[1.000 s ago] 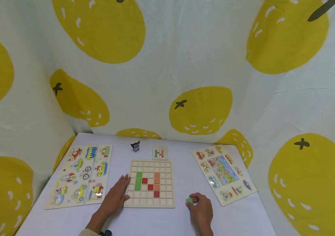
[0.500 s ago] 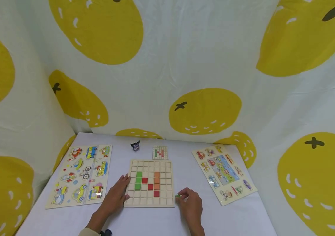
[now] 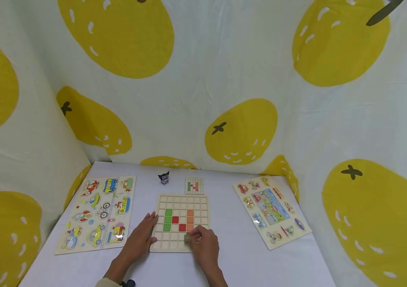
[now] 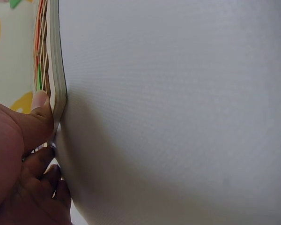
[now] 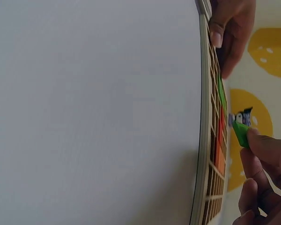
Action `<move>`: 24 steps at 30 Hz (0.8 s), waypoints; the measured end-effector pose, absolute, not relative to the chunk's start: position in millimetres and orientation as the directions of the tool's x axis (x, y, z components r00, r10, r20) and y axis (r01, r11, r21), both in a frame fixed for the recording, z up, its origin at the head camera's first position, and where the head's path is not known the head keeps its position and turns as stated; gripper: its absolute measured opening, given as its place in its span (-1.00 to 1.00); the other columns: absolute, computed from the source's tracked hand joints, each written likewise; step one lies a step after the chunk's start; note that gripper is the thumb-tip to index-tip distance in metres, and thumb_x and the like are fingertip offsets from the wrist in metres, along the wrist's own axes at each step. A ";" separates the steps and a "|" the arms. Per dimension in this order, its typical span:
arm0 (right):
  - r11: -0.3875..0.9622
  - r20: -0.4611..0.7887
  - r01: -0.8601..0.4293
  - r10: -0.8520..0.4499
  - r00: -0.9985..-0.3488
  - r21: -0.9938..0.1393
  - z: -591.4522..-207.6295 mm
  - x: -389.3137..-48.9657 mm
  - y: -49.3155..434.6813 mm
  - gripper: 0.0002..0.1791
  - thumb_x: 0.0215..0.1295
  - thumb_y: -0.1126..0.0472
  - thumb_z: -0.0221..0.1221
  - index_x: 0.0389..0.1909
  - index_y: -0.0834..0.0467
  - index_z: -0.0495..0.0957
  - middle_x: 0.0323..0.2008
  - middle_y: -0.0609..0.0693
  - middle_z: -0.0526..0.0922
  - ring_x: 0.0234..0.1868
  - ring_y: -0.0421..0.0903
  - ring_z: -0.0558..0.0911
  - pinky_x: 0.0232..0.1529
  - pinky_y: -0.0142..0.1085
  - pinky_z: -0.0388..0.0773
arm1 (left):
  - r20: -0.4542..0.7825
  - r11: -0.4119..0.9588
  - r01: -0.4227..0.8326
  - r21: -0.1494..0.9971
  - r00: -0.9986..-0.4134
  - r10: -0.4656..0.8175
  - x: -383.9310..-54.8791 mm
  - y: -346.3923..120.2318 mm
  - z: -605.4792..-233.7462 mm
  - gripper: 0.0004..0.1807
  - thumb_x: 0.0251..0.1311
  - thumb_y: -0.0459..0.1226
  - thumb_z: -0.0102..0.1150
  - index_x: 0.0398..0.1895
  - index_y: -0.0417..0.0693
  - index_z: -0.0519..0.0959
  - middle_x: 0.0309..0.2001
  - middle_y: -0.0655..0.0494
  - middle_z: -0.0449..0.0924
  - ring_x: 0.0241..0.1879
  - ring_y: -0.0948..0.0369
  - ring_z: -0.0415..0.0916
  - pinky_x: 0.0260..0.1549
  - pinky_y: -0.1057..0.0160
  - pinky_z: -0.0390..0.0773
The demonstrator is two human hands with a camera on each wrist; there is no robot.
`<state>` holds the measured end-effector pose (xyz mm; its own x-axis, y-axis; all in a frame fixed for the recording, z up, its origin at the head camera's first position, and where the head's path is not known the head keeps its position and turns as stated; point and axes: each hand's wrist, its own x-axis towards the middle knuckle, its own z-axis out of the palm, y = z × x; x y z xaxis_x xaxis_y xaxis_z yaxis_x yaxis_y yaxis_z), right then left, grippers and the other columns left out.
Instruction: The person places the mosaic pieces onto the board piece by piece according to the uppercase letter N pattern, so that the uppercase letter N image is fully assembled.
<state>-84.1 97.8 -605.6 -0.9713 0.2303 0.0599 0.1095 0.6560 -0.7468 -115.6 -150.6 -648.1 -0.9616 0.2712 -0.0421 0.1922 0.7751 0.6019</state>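
Note:
A square wooden grid board (image 3: 165, 201) lies on the table, with a column of green tiles (image 3: 168, 219), several red tiles (image 3: 182, 227) and a column of orange tiles (image 3: 190, 217) set in its cells. My left hand (image 3: 138, 240) rests along the board's left edge; in the left wrist view the thumb (image 4: 41, 104) touches the rim. Between thumb and index finger my right hand (image 3: 206, 246) pinches a green tile (image 5: 241, 133), held over the board's near right part. That hand covers some of the lower right cells.
Behind the board lies a small pattern card (image 3: 194, 186), with a little dark purple figure (image 3: 164, 177) to its left. A vehicle puzzle board (image 3: 96, 215) is on the left, another picture puzzle (image 3: 272, 212) on the right. Lemon-print cloth (image 3: 175, 119) stands behind.
My right hand has moved left from the bare tablecloth to above the board, carrying the green tile. The left hand has stayed at the board's edge.

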 end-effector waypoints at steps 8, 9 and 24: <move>0.620 0.106 0.033 0.186 -0.977 -0.784 -612.9 -92.4 60.8 -0.74 -0.09 0.26 0.64 -0.50 -0.07 0.73 -0.64 -0.34 0.59 -0.46 -0.40 0.45 -0.47 -0.45 0.30 | -0.035 0.772 0.194 0.606 -0.963 0.269 -114.0 -150.6 -647.0 -0.10 0.37 -0.22 0.39 0.70 -0.01 0.16 0.73 0.01 0.06 0.73 -0.10 -0.08 0.64 -0.21 0.09; 0.622 0.115 0.021 0.178 -0.977 -0.783 -614.4 -93.6 57.1 -0.74 -0.09 0.26 0.64 -0.51 -0.06 0.73 -0.64 -0.34 0.59 -0.47 -0.41 0.45 -0.48 -0.45 0.31 | -0.030 0.770 0.198 0.607 -0.962 0.271 -113.6 -150.6 -646.9 -0.10 0.36 -0.23 0.39 0.70 -0.02 0.17 0.72 -0.01 0.07 0.73 -0.11 -0.07 0.64 -0.22 0.10; 0.730 0.120 0.020 0.139 -0.983 -0.683 -623.8 -107.6 30.7 -0.79 -0.02 0.22 0.62 -0.51 -0.06 0.74 -0.65 -0.34 0.63 -0.42 -0.35 0.45 -0.44 -0.44 0.27 | 0.001 0.771 0.214 0.600 -0.964 0.267 -113.5 -151.0 -648.7 -0.09 0.32 -0.24 0.43 0.69 -0.03 0.21 0.71 0.00 0.10 0.72 -0.08 -0.01 0.62 -0.18 0.12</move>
